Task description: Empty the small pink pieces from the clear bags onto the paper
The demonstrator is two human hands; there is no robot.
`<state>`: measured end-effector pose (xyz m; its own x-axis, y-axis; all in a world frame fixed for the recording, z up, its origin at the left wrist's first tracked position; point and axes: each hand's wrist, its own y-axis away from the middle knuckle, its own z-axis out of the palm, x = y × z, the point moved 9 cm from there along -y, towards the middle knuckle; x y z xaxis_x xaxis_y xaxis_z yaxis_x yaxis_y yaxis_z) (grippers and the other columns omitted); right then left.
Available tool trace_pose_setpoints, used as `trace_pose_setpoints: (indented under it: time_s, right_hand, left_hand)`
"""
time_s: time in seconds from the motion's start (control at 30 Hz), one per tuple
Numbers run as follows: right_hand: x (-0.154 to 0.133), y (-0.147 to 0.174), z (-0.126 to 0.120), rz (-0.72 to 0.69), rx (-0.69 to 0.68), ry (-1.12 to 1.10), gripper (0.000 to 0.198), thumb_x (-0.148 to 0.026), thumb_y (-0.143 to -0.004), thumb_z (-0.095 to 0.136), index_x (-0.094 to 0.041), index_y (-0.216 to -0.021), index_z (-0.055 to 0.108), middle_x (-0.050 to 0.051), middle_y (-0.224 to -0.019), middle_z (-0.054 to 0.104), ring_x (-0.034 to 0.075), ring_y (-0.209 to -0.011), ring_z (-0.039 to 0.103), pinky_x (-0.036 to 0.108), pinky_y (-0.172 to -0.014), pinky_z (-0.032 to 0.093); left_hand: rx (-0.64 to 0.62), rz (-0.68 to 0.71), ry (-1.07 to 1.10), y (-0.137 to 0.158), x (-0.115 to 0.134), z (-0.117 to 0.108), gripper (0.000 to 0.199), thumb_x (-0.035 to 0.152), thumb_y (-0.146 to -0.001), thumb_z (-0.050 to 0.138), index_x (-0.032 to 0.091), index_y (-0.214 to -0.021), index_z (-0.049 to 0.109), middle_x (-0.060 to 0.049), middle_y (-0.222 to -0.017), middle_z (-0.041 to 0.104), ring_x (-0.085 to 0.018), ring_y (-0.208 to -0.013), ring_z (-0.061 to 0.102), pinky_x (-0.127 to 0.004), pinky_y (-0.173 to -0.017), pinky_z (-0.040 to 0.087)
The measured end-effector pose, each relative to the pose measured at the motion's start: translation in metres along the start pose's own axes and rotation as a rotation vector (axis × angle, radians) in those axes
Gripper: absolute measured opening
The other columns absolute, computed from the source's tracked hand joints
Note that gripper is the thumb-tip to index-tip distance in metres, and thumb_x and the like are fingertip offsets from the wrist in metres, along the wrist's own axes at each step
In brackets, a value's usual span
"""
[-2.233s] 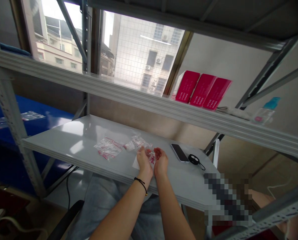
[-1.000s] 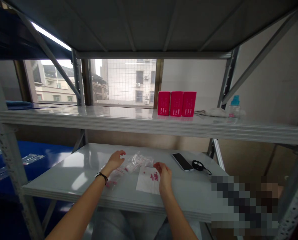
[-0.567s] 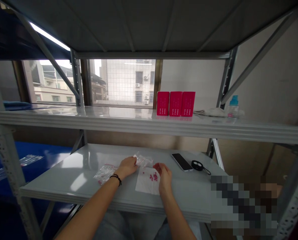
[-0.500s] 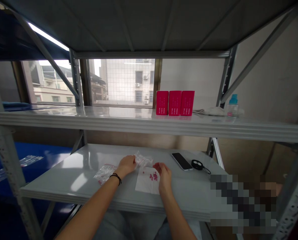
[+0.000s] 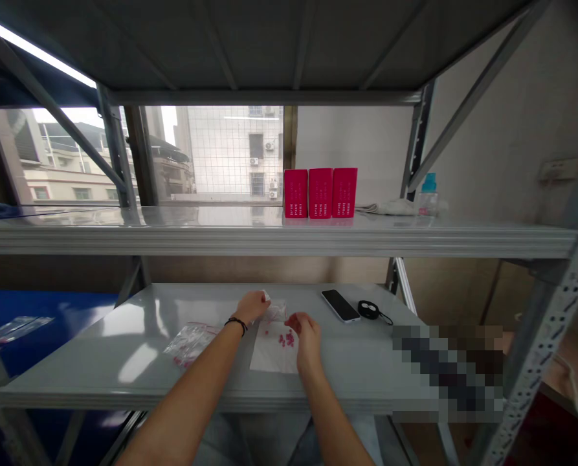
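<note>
My left hand (image 5: 252,307), with a dark band at the wrist, is closed on a clear plastic bag (image 5: 276,312) over the far edge of a white paper sheet (image 5: 265,358). Small pink pieces (image 5: 287,339), bead-like, lie in a loose group on the paper. My right hand (image 5: 308,336) is over the paper's right side, fingers curled in a pinch near the bag's lower right edge. What lies between those fingertips is too small to make out. Left of the paper, partly behind my left forearm, are clear zip bags (image 5: 191,343) with pink bits inside.
A black phone (image 5: 340,305) and a round black object with a strap (image 5: 368,309) lie at the right. Above, an upper shelf (image 5: 211,239) bears pink-red boxes (image 5: 320,193), a cloth (image 5: 394,207) and a blue-capped bottle (image 5: 428,197). Metal posts (image 5: 555,304) stand at the sides.
The view has shifted, so most things sit further left. My left hand stays on the bag, which looks more gathered. My right fingertips have come closer to the bag.
</note>
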<state>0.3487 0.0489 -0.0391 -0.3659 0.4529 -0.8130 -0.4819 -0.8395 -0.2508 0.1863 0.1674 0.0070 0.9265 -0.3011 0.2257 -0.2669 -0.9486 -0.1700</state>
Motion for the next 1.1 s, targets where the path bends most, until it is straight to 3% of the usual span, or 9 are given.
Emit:
trace_pose_setpoints:
  time_s: [0.1,0.3,0.43,0.7,0.97,1.1]
  right_hand:
    - [0.0,0.0,-0.001,0.0,0.006,-0.005,0.022,-0.032,-0.074,0.06,-0.02,-0.057,0.065,0.0,-0.057,0.061,0.017,-0.057,0.059,0.03,-0.062,0.05]
    - [0.002,0.001,-0.003,0.015,0.014,-0.017,0.021,-0.032,-0.074,0.061,-0.02,-0.056,0.063,-0.001,-0.056,0.058,0.017,-0.057,0.058,0.028,-0.06,0.046]
    - [0.001,0.002,-0.004,0.008,0.025,-0.021,0.023,-0.032,-0.075,0.061,-0.021,-0.056,0.061,-0.002,-0.056,0.057,0.016,-0.056,0.056,0.028,-0.06,0.045]
    - [-0.003,0.002,-0.006,-0.012,0.026,0.016,0.023,-0.033,-0.075,0.06,-0.021,-0.055,0.058,-0.002,-0.054,0.055,0.016,-0.056,0.053,0.029,-0.061,0.046]
    - [-0.005,0.002,-0.006,-0.03,0.046,0.05,0.023,-0.034,-0.074,0.059,-0.022,-0.055,0.056,-0.002,-0.054,0.054,0.016,-0.055,0.053,0.029,-0.059,0.045]
    - [-0.019,0.006,-0.012,-0.091,0.102,0.077,0.025,-0.034,-0.078,0.054,-0.023,-0.056,0.052,-0.003,-0.056,0.051,0.016,-0.058,0.05,0.029,-0.062,0.043]
  left_hand:
    - [-0.049,0.025,0.015,0.004,-0.003,0.005,0.033,0.035,-0.096,0.062,0.017,-0.123,0.061,-0.01,-0.123,0.064,-0.023,-0.103,0.065,-0.044,-0.087,0.057]
    - [-0.117,0.018,-0.032,0.021,-0.047,-0.024,0.033,0.035,-0.096,0.062,0.016,-0.123,0.062,-0.01,-0.124,0.064,-0.025,-0.106,0.065,-0.046,-0.089,0.056]
    - [-0.236,0.044,-0.078,0.041,-0.059,-0.017,0.032,0.037,-0.096,0.062,0.015,-0.119,0.063,-0.009,-0.117,0.066,-0.022,-0.099,0.067,-0.043,-0.084,0.057]
    - [-0.166,0.106,-0.198,0.059,-0.038,0.003,0.032,0.035,-0.096,0.062,0.017,-0.122,0.062,-0.01,-0.124,0.064,-0.025,-0.107,0.064,-0.047,-0.091,0.055]
    - [-0.072,0.233,-0.232,0.086,-0.022,0.0,0.029,0.034,-0.096,0.061,0.016,-0.119,0.064,-0.01,-0.123,0.064,-0.024,-0.107,0.064,-0.046,-0.092,0.054]
    - [0.019,0.28,-0.22,0.093,-0.017,-0.014,0.02,0.028,-0.096,0.061,0.015,-0.11,0.066,-0.008,-0.113,0.067,-0.023,-0.104,0.064,-0.045,-0.091,0.053]
